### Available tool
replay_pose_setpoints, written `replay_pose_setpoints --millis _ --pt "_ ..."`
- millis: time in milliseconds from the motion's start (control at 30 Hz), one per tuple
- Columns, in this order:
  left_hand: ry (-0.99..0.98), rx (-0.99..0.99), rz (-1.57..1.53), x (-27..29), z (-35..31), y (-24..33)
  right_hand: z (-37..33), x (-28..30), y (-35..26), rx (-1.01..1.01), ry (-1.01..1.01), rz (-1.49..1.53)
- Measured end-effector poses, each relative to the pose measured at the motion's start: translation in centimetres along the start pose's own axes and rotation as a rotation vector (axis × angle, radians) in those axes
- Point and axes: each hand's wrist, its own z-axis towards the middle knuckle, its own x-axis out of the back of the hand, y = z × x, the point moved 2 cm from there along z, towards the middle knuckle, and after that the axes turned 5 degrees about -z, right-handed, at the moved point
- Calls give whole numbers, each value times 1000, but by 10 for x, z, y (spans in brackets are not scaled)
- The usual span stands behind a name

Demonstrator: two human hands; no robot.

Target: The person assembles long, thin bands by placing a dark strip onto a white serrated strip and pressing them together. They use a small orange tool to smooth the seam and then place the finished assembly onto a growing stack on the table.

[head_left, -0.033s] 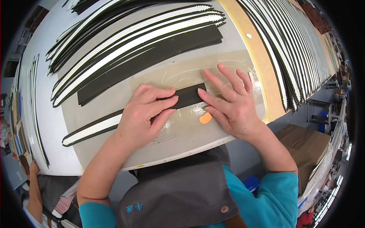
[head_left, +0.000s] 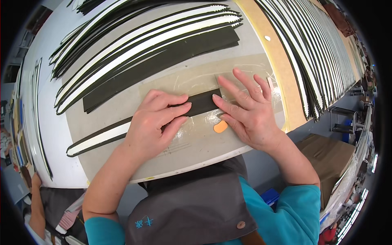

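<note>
As the strip (head_left: 202, 102) slanted away rightward, our left hand (head_left: 149, 122) covered its middle, grip unclear; our right hand (head_left: 254, 115), fingers spread, touched its end.

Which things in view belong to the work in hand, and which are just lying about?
Work in hand:
black-and-white strip, touched by left hand and right hand
grey mat beneath it
flat black strips and striped row at right: likely, by similarity

Apparently lying about:
orange piece, beside right hand, unheld
white oval piece on tan board
blue object, lower right
</note>
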Motion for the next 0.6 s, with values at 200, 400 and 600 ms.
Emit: replay_pose_setpoints --millis 200,400,600 --pt "6 -56 18 1 -1 -4 0 -4 0 12 -45 29" --pt "-27 -87 125 4 -10 -2 2 -4 0 0 -43 26" --pt "-2 -131 303 6 -22 1 3 -4 1 -3 -49 33"
